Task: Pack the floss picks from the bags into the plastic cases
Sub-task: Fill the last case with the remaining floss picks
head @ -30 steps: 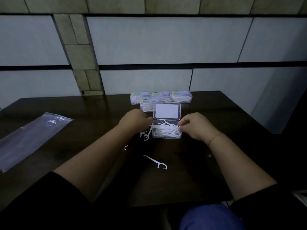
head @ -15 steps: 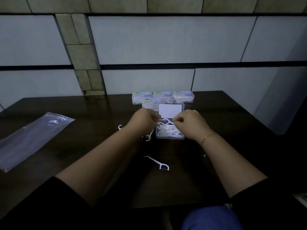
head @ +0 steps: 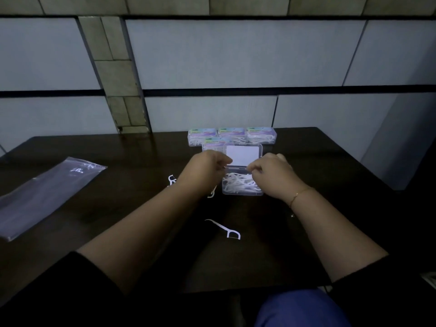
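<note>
My left hand (head: 204, 171) and right hand (head: 273, 175) are both at the hinge line of the open plastic case (head: 243, 182), fingers curled; I cannot tell whether either pinches the lid (head: 243, 155), which stands upright. The case sits mid-bench (head: 330, 185) and holds a heap of white floss picks (head: 238, 181). One loose pick (head: 224, 230) lies nearer me, others beside my left wrist. Four closed filled cases (head: 232, 135) stand behind. A clear bag (head: 44, 194) lies far left.

Black sleeves (head: 59, 291) pushed up, thin gold bracelet (head: 298, 195), seemingly blue trousers (head: 299, 310).
</note>
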